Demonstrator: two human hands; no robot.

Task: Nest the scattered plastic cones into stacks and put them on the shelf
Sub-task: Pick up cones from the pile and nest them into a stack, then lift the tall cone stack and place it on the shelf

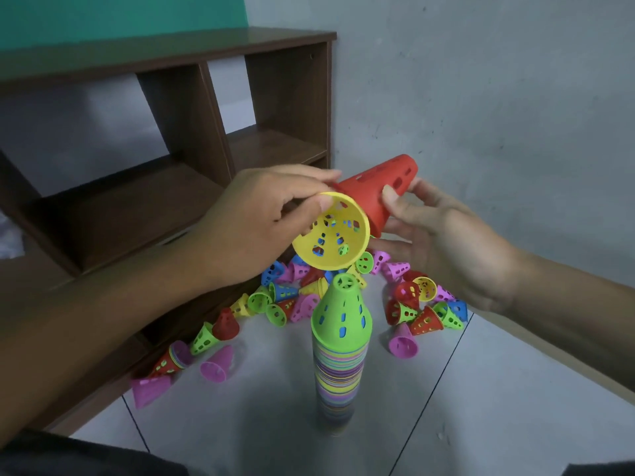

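Risk one: toppling of the tall stack (pixel 340 369), a narrow column standing free on the floor tiles (pixel 446 407) with a green cone (pixel 342 312) on top; probable cause, an off-centre or forceful seating of the next cone. Risk two: jamming or partial nesting between the red cone (pixel 381 197) and the yellow cone (pixel 335 233); probable cause, tilted axes at the moment of insertion. Risk three: a slip from the grip, given shallow fingertip contact on smooth plastic.

Left hand (pixel 254 221): fingers curled, thumb and forefinger pinched on the upper rim of the yellow cone, open mouth turned toward the camera. Right hand (pixel 436 235): thumb pressed on the near side of the red cone, remaining fingers wrapped behind; exact finger positions behind the cone hidden. Red cone tilted, narrow end up and to the right, wide end just behind the yellow rim; nested or merely touching, cannot tell.

Both held cones directly above the tall stack, well clear of it. Loose cones (pixel 275 300) scattered on the floor beyond, near the foot of the brown shelf (pixel 275 139).
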